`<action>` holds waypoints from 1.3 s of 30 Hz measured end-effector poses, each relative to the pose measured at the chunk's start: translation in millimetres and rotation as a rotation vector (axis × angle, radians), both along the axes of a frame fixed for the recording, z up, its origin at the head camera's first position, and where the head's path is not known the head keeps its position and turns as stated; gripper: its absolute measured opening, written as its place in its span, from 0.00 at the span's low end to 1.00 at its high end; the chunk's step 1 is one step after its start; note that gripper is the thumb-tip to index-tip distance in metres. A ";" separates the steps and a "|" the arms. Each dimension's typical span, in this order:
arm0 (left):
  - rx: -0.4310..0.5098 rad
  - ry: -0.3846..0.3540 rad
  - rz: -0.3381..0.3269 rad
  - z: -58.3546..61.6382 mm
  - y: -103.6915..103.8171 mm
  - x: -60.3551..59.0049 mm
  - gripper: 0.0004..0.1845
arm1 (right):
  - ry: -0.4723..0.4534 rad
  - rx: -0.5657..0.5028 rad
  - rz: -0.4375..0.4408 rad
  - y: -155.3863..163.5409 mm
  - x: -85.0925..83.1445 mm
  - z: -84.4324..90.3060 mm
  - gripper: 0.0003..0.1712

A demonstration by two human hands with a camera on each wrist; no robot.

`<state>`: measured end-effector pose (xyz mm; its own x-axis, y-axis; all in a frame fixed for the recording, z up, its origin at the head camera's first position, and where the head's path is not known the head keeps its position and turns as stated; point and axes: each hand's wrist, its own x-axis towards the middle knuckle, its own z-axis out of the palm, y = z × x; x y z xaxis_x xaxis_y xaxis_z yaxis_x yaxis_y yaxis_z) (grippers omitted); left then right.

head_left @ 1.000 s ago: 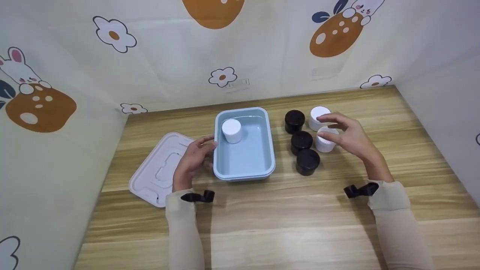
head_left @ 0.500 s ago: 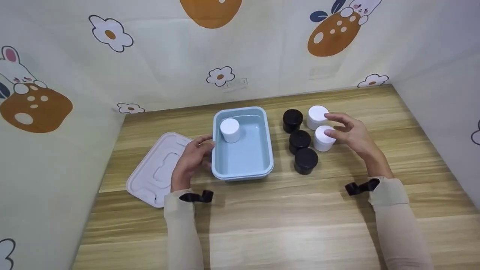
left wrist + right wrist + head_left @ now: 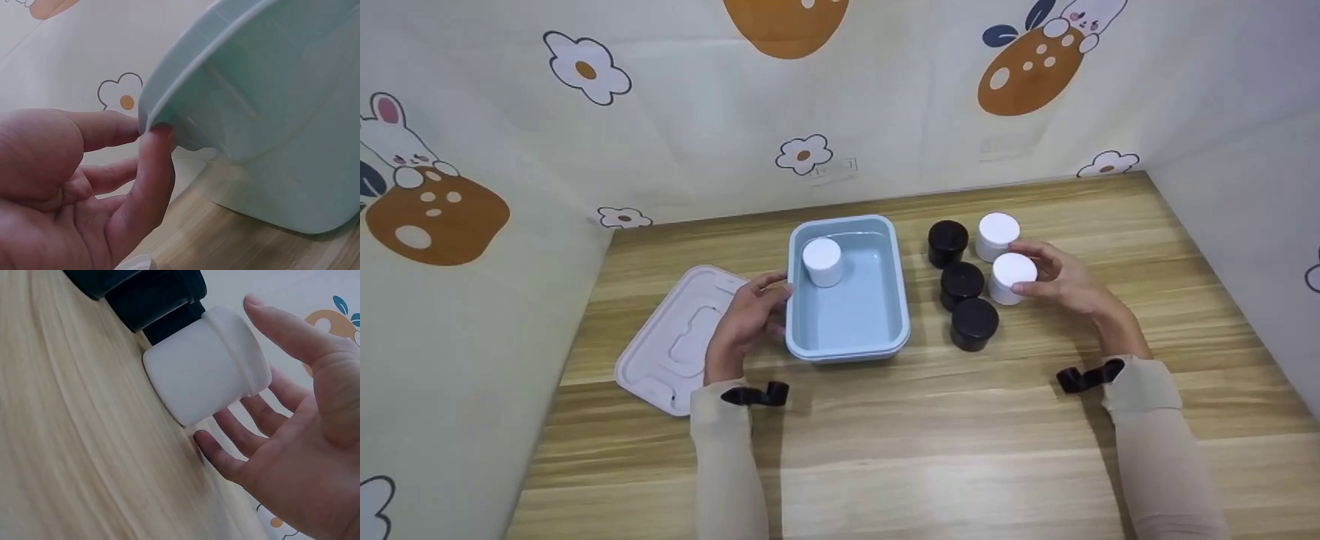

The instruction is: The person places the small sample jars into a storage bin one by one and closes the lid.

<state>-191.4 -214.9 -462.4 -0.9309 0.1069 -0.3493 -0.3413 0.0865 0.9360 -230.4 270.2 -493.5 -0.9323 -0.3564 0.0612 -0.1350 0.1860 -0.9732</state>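
Note:
My left hand [image 3: 748, 311] pinches the left rim of a light blue plastic tub [image 3: 851, 322]. Up close in the left wrist view, its thumb and a finger meet at the tub's rim [image 3: 185, 70]. Over on the right, my right hand [image 3: 1069, 281] is spread around the nearer white lidded jar [image 3: 1009, 289]. In the right wrist view the thumb stands off from the lid of this white jar [image 3: 197, 365], while the other fingers lie behind and beside it. The jar stands upright on the table. Another white jar [image 3: 823, 262] stands inside the tub.
Several black lidded jars [image 3: 961, 283] stand in a line between the tub and my right hand. A further white jar [image 3: 997, 234] stands behind the nearer one. A pale lid [image 3: 675, 345] lies left of the tub, partly under my left forearm. A patterned sheet backs the wooden table [image 3: 922, 450].
My right hand has come down from above the white jars to the side of the nearer one, its fingers lower around it. The left hand stays at the tub's rim.

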 end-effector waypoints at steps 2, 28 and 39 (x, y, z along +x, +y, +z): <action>-0.009 -0.002 0.000 -0.2 0.5 0.1 0.25 | -0.011 0.010 0.039 0.5 -0.7 -2.3 0.41; -0.009 -0.013 0.002 -1.2 1.2 -2.2 0.25 | -0.172 0.085 0.002 -0.1 -0.1 -1.6 0.45; -0.011 0.002 -0.007 1.4 1.3 -0.8 0.25 | -0.146 0.130 -0.032 -7.7 4.5 11.1 0.44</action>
